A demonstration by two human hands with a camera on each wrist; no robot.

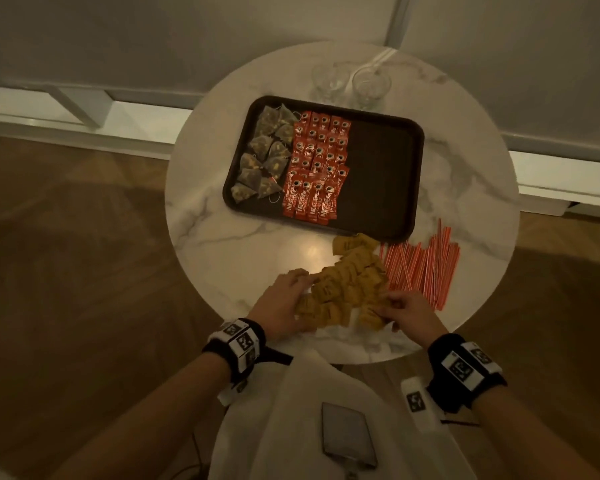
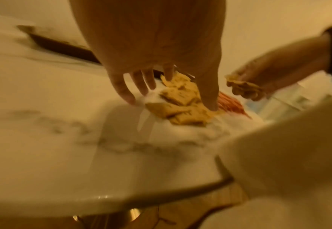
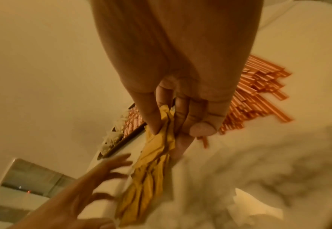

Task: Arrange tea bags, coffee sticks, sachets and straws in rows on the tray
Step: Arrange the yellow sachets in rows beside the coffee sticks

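A dark tray (image 1: 385, 174) on the round marble table holds pyramid tea bags (image 1: 264, 154) at its left and red coffee sticks (image 1: 317, 164) beside them; its right half is bare. A heap of yellow sachets (image 1: 347, 285) lies on the table in front of the tray. My left hand (image 1: 284, 299) rests on the heap's left side with fingers spread (image 2: 125, 93) over the sachets (image 2: 180, 99). My right hand (image 1: 406, 310) pinches a few sachets (image 3: 163, 128) at the heap's right edge. Red straws (image 1: 420, 265) lie to the right of the heap.
Two clear glasses (image 1: 347, 83) stand behind the tray. The table edge (image 1: 361, 358) runs just under my wrists, with a white cloth and a phone (image 1: 347, 434) on my lap below it. Wooden floor surrounds the table.
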